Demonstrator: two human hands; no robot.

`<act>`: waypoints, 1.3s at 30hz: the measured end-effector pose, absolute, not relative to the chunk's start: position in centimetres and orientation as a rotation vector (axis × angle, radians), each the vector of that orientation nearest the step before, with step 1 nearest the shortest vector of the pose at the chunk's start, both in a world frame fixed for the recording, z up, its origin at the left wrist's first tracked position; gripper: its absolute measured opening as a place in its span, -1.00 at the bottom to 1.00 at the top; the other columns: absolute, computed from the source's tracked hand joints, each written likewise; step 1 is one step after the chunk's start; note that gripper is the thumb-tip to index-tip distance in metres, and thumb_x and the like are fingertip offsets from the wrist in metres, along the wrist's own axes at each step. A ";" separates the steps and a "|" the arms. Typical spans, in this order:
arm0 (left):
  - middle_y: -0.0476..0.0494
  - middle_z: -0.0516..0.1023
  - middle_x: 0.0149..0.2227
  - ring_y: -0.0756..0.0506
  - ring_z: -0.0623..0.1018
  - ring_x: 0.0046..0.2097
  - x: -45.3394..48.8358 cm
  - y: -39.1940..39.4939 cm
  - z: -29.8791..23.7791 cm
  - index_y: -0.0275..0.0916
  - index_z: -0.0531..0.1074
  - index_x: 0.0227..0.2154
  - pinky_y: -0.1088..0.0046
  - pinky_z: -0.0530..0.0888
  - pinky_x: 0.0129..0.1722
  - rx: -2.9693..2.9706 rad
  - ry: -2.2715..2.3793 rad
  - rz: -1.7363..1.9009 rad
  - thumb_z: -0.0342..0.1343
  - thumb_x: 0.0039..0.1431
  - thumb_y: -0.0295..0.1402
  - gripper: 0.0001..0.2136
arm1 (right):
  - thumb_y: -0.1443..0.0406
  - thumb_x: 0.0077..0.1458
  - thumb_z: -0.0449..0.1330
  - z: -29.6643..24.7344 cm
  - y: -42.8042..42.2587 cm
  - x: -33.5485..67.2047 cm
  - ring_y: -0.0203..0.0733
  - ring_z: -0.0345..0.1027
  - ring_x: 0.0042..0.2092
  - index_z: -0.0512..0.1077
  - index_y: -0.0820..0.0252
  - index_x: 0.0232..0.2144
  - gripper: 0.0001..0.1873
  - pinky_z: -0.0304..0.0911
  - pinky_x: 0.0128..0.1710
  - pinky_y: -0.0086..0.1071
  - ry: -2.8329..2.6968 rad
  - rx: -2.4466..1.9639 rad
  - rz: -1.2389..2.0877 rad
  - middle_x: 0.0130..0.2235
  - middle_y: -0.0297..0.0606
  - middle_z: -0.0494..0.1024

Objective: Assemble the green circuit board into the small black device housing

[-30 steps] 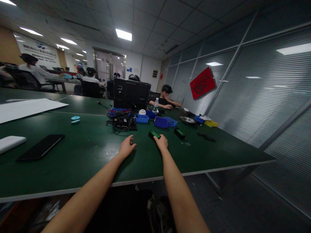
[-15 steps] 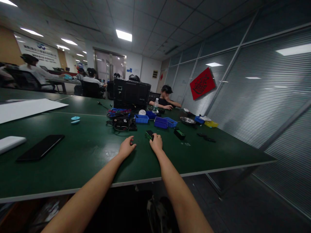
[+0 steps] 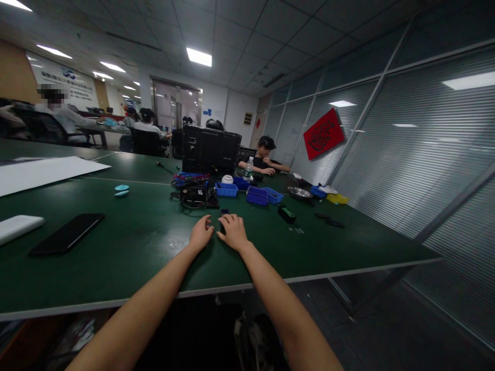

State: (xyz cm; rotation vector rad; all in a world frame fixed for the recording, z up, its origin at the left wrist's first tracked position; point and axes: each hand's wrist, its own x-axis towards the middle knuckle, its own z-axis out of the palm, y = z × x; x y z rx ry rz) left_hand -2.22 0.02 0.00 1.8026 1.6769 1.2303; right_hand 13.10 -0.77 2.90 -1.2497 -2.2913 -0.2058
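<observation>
My right hand (image 3: 233,232) is closed over a small dark box (image 3: 225,212) on the green table. Only a bit of its dark top shows past my fingers; the rest is hidden. Just left of it, my left hand (image 3: 201,233) rests on the table edge-on, fingers half curled and thumb apart, holding nothing. A narrow gap separates the two hands. To the right lies a similar black-and-green box (image 3: 286,213), with small clear scraps (image 3: 299,231) near it.
Ahead stand blue bins (image 3: 257,195), a black device with cables (image 3: 193,196), a white ball (image 3: 227,179) and a monitor (image 3: 211,150). A black phone-like slab (image 3: 68,234) lies left. A metal bowl (image 3: 299,192) sits right. A person (image 3: 265,157) sits across the table.
My right hand has moved left with the small box, close to my left hand. The box's green side, visible before, is now hidden. My left hand has barely moved.
</observation>
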 end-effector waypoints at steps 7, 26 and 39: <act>-0.19 0.46 -0.13 -0.03 0.47 -0.22 -2.3 0.2 0.0 -0.31 0.25 -0.01 0.43 0.38 -0.15 1.721 1.717 1.294 -0.03 0.04 -0.41 -0.61 | 0.25 0.09 -0.06 1.6 1.5 13.8 -0.10 0.15 0.02 0.26 0.25 0.01 -0.58 0.03 0.03 -0.21 -1.797 -1.345 0.149 -0.01 -0.08 0.34; -0.30 0.37 0.00 -0.15 0.38 0.02 -2.1 -0.6 0.6 -0.32 0.08 0.11 0.42 0.30 -0.08 1.812 2.035 1.118 0.04 -0.01 -0.31 -0.42 | 0.36 -0.15 0.04 0.1 3.5 13.8 -0.32 0.32 -0.50 0.43 0.27 -0.43 -0.80 0.25 -0.39 -0.40 -1.576 -1.068 0.936 -0.49 -0.27 0.51; -0.31 0.33 0.05 -0.16 0.36 0.04 -7.0 -1.1 1.3 -0.36 0.06 0.13 0.41 0.29 -0.04 1.756 2.149 1.009 0.01 0.01 -0.25 -0.40 | 0.32 -0.19 0.07 -0.4 4.6 15.1 -0.37 0.24 -0.56 0.41 0.29 -0.46 -0.80 0.09 -0.60 -0.50 -1.401 -1.046 1.026 -0.53 -0.26 0.48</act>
